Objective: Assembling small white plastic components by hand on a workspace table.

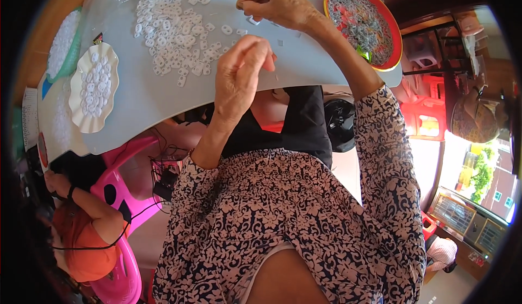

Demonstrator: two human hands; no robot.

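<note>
My left hand (239, 78) hovers over the table's near edge, its fingers curled in and the thumb folded against them. Whatever it may hold is hidden. Farther out, my right hand (280, 2) is closed in a pinch, thumb against forefinger, with something too small to name at the tips. Left of both hands spreads a loose pile of small white plastic pieces with holes (174, 38). A few single pieces lie under and between my hands. Beside my right forearm stands a red round tray (396, 51) with a yellow rim, filled with small grey metal-looking parts.
On the grey table (147, 95), a cream scalloped dish (76, 100) holds more white pieces. Behind it is a green basket (74, 51) of white bits. A person in orange (89, 241) sits at the left by a pink chair (128, 201). Red stools (424, 114) stand at the right.
</note>
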